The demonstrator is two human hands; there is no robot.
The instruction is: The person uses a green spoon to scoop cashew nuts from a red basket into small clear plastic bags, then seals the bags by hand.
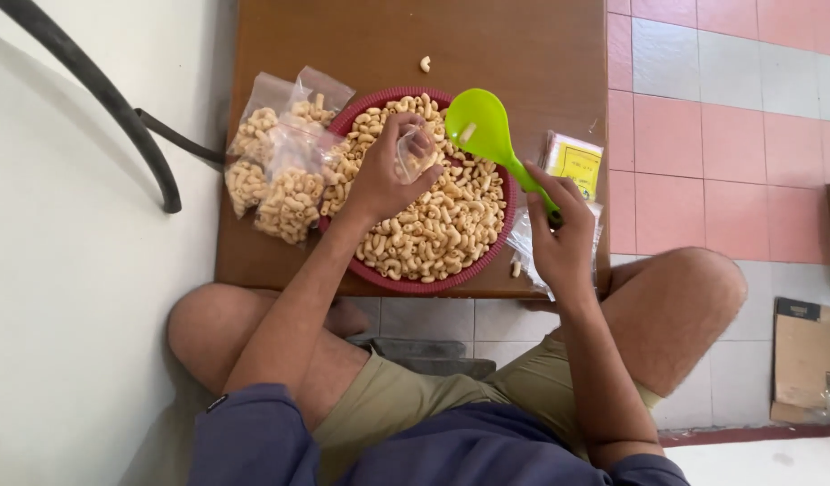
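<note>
Lap: person sits cross-legged on tiled floor, navy top, khaki shorts, knees either side of low wooden tabletop.
L hand: fingers closed on small clear bag, held over the snacks, mouth turned toward R hand.
R hand: wrapped round handle of green spoon; bowl of spoon sits just beside the bag, one pale piece in it.
Hands: apart, w/ the tray between them.
Snack tray: round red basket, heaped w/ curled tan puffs, directly under L hand.
Filled bags: cluster of packed clear bags, just left of L hand, touching tray rim.
Labels: yellow printed slips + flat empty bags, beyond R hand.
Stray puff: alone on tabletop, past the tray.
Step, prob.: bagging a portion; spoon nearly empty.
Next, likely needs: a full scoop, bag mouth held wide, slow tip.
</note>
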